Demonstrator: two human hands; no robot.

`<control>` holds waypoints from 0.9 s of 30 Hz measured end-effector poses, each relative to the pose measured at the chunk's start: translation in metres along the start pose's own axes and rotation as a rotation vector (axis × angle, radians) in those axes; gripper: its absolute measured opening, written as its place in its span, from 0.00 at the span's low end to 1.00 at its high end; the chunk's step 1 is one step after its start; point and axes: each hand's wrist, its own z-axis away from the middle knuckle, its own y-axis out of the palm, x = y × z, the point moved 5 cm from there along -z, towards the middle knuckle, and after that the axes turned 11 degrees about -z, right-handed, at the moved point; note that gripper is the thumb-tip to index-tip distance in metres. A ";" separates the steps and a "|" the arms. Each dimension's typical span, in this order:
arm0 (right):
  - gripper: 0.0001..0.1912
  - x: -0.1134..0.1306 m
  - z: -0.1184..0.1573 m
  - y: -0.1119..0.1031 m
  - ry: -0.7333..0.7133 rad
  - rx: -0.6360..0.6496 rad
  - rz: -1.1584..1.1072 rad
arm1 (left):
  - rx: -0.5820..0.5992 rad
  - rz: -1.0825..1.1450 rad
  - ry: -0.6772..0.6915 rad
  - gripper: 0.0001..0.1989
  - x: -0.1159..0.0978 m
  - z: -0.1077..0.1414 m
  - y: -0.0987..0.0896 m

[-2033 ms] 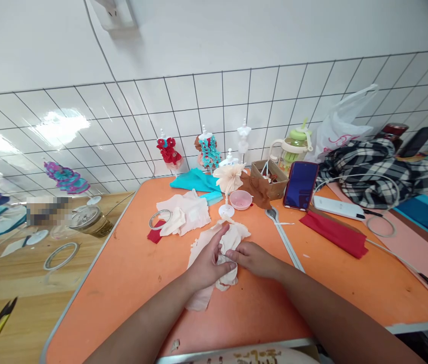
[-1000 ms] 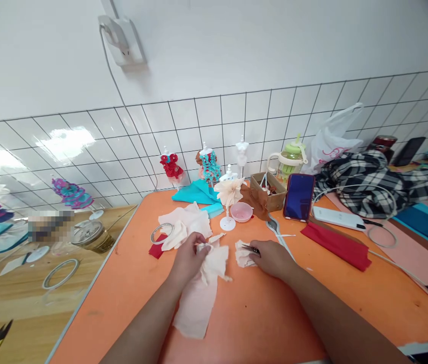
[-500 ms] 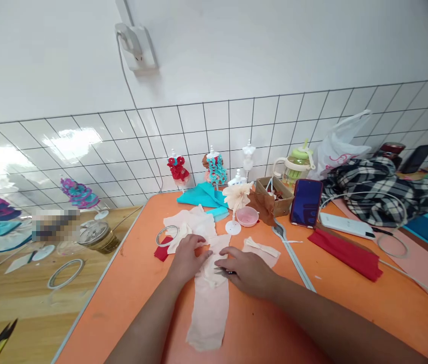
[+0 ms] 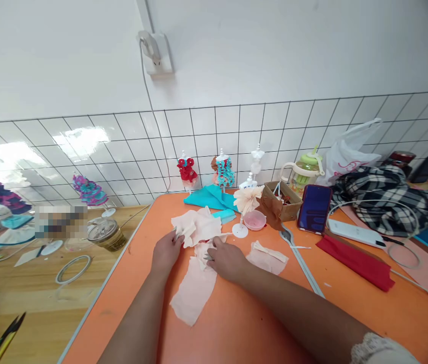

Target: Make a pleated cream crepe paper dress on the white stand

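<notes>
My left hand (image 4: pixel 166 251) is closed at the near left edge of a crumpled cream fabric piece (image 4: pixel 202 226), fingertips pinching it. My right hand (image 4: pixel 229 259) is closed around small scissors (image 4: pixel 209 258), of which only the metal tips show under the fingers. Beneath those tips lies a bunched cream scrap (image 4: pixel 200 250). A longer pale pink fabric strip (image 4: pixel 193 293) stretches toward me on the orange table (image 4: pixel 237 313). To the right of my right hand rests another pale pink fabric piece (image 4: pixel 269 258).
Behind the fabric stand a cream ruffled flower on a stand (image 4: pixel 249 198), a pink dish (image 4: pixel 255 220) and small dressed mannequins (image 4: pixel 223 172). A cardboard box (image 4: pixel 290 205), phone (image 4: pixel 314 208) and red cloth (image 4: pixel 356 263) are to the right. A lidded jar (image 4: pixel 108 235) stands left.
My left hand has moved left, away from my right hand, onto the crumpled cream fabric. The long strip has shifted and now slants left. The ring beside the fabric is no longer visible.
</notes>
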 end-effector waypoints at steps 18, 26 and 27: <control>0.11 -0.088 0.070 -0.051 0.338 -0.151 0.048 | -0.244 -0.032 0.349 0.13 -0.069 0.042 -0.044; 0.12 -0.153 0.093 -0.043 0.343 -0.161 -0.061 | 0.106 -0.029 1.100 0.25 -0.183 0.117 0.030; 0.11 -0.152 0.093 -0.040 0.332 -0.172 -0.055 | 0.123 -0.023 1.071 0.22 -0.184 0.116 0.035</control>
